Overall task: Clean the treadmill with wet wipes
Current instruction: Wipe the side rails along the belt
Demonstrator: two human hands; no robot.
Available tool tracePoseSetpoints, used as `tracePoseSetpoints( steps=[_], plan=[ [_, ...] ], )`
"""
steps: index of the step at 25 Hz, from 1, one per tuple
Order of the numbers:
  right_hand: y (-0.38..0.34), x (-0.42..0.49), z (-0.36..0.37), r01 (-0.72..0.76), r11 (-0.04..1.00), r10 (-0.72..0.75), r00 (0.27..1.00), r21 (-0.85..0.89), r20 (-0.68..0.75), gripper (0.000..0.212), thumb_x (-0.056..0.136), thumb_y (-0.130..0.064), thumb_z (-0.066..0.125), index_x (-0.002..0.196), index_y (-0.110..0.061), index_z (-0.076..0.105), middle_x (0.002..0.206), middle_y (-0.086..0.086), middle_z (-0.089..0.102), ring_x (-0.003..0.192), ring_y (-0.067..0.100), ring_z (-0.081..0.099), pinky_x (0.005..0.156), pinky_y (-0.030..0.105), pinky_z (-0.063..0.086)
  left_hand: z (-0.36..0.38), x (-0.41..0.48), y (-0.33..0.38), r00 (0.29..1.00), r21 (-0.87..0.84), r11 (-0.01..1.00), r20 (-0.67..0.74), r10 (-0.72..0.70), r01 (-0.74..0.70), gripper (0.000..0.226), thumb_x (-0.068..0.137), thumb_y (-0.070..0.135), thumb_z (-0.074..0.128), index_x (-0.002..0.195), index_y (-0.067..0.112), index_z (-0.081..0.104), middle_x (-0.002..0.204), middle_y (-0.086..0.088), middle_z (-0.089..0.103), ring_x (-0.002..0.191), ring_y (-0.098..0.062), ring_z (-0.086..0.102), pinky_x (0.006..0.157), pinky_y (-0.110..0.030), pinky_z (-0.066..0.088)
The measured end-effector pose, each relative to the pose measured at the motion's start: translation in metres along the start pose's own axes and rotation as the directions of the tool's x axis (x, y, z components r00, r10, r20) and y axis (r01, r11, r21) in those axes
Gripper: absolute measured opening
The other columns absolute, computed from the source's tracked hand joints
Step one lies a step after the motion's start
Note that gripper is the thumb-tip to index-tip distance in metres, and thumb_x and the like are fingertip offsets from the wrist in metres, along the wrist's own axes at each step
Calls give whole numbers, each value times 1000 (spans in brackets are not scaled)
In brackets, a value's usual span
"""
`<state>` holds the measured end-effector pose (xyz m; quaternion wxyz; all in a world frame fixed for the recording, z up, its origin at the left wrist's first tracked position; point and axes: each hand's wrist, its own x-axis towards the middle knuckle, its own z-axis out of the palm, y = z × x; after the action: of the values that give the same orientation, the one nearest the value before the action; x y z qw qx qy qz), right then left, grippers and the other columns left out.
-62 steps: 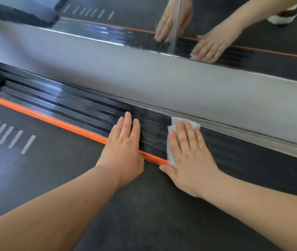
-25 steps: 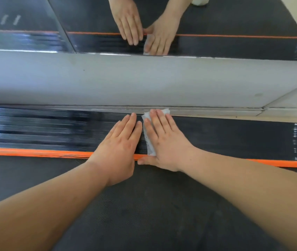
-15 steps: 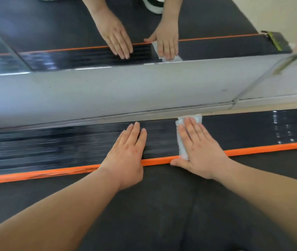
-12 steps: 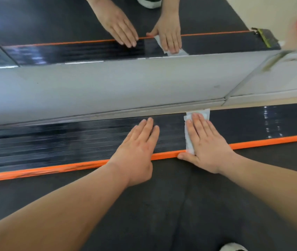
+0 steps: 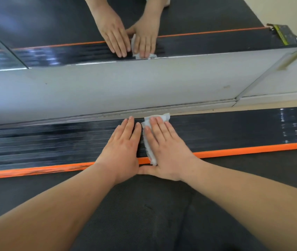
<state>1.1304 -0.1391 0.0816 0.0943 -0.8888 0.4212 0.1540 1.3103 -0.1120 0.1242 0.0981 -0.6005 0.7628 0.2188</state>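
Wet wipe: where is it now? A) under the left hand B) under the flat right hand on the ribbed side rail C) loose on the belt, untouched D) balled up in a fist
B: the right hand lies flat on the wet wipe, pressing it to the black ribbed side rail, while the left hand rests bare beside it.

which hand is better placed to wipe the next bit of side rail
Right. The right hand lies flat on the wet wipe, pressing it onto the ribbed side rail; the left hand rests bare beside it.
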Motion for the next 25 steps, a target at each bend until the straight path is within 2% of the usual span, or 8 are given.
tracePoseSetpoints(
  steps=[3, 8, 10, 12, 14, 18, 21, 25],
  plan=[
    [36, -25, 3, -59, 998, 59, 998, -1, 4, 120, 79, -96, 3, 155, -8, -27, 162, 16, -36, 149, 29, -36, 127, 50, -5, 1, 5, 4, 999, 27, 999, -41, 30, -29, 94, 92, 26, 49, 159, 10, -15, 165, -12, -27, 153, -27, -24, 127, -41, -4],
    [83, -54, 3, -159, 987, 161, 983, -21, 88, 123, 76, -99, 7, 156, -12, -28, 162, 11, -38, 148, 24, -39, 127, 48, -7, 2, 18, 33, 989, -14, 996, -118, 87, -89, 92, 90, 20, 48, 160, 11, -13, 166, -11, -25, 154, -26, -22, 127, -39, -3],
    [90, -59, -7, -154, 987, 151, 986, 47, 76, 120, 77, -98, 9, 162, -17, -14, 167, 8, -27, 152, 20, -32, 127, 46, -8, 2, 24, 47, 984, -20, 992, -133, 121, -125, 92, 91, 20, 47, 160, 11, -13, 165, -11, -26, 154, -26, -23, 127, -39, -3],
    [91, -64, -16, -149, 977, 156, 987, 153, -34, 105, 84, -92, 13, 164, -24, 11, 172, 4, -7, 157, 18, -15, 128, 45, -5, 0, 28, 52, 980, -25, 989, -142, 140, -145, 91, 91, 19, 47, 160, 13, -13, 165, -9, -27, 153, -25, -23, 127, -39, -3],
    [88, -68, -16, -135, 966, 173, 971, 221, -166, 91, 92, -83, 17, 163, -26, 20, 172, 2, 3, 158, 18, -5, 128, 44, -1, -2, 31, 51, 981, -36, 989, -138, 140, -146, 91, 92, 19, 47, 160, 14, -13, 165, -8, -27, 154, -24, -23, 127, -39, -3],
    [81, -68, 9, -118, 984, 140, 974, 132, -178, 74, 105, -58, 12, 164, -14, 5, 171, 9, -7, 157, 24, -12, 128, 48, 7, -5, 39, 47, 976, -57, 988, -175, 132, -144, 92, 89, 19, 49, 161, 13, -8, 167, -9, -22, 155, -24, -20, 127, -38, -2],
    [89, -66, 27, -96, 994, 100, 989, 43, -108, 75, 105, -60, 3, 161, -13, -14, 168, 7, -22, 154, 21, -24, 128, 47, 2, -3, 43, 50, 974, -57, 986, -174, 143, -155, 92, 88, 18, 48, 161, 13, -7, 167, -9, -21, 155, -24, -19, 128, -38, -2],
    [113, -80, 38, -166, 986, 169, 977, 33, -127, 82, 104, -65, 3, 160, -10, -17, 167, 11, -25, 154, 23, -27, 128, 44, -4, 3, 48, 71, 965, -52, 978, -180, 192, -204, 91, 86, 16, 50, 161, 11, -2, 168, -12, -17, 156, -26, -15, 128, -42, 3]
  ],
)
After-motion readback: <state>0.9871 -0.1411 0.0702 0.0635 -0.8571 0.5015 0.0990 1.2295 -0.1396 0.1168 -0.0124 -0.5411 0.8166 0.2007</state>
